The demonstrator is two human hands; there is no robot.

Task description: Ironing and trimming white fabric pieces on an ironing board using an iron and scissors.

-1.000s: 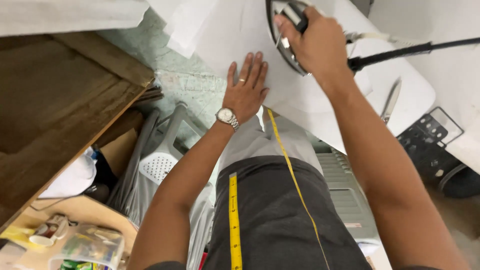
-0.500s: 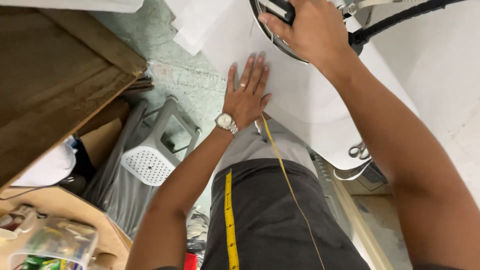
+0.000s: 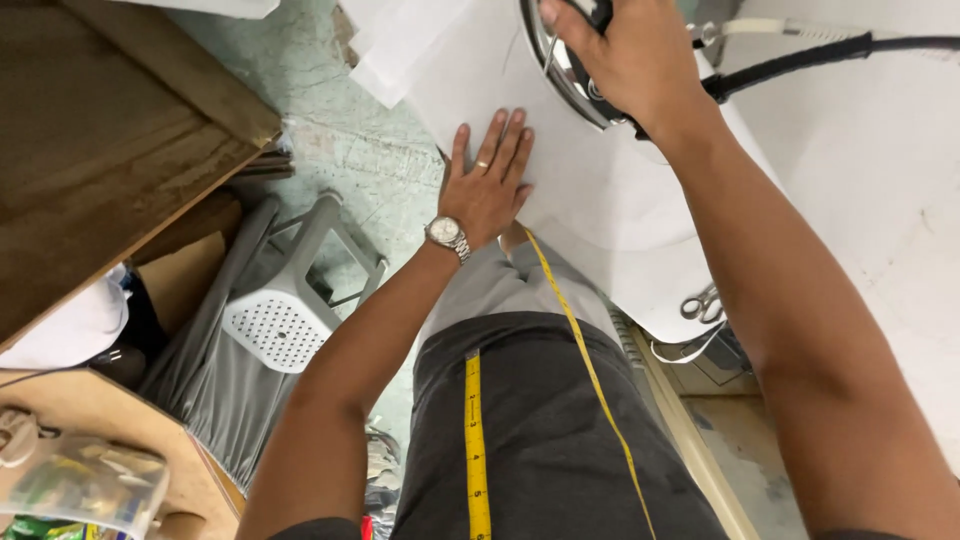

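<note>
Pressing is the step in hand, by the look of it; the right hand [image 3: 625, 60] is wrapping fully closed around the handle of a steam iron [image 3: 560, 60] at about 12 o'clock in the head view; the iron's shiny soleplate is resting on the white fabric [image 3: 600, 200], which is lying over the padded white board [image 3: 880, 230] from 12 round to 3 o'clock; a black cord with a pale hose [image 3: 850, 42] is running off toward 2 o'clock.

The left hand [image 3: 490, 180] is lying flat and spread, fingers straight and close together, palm down on the near edge of the fabric at about 11 o'clock from frame centre, just beside the iron but not touching it; it is gripping nothing, only pinning the cloth.

Judgement: the next stroke is calling for the flat hand to be keeping the cloth taut and staying apart from the hot plate.

A yellow tape measure [image 3: 475, 440] is hanging down the torso at 6 o'clock; scissors [image 3: 705, 303] are lying at the board's edge at 4 o'clock; a grey perforated stool [image 3: 275, 320] is standing on the floor at 8 o'clock.
</note>
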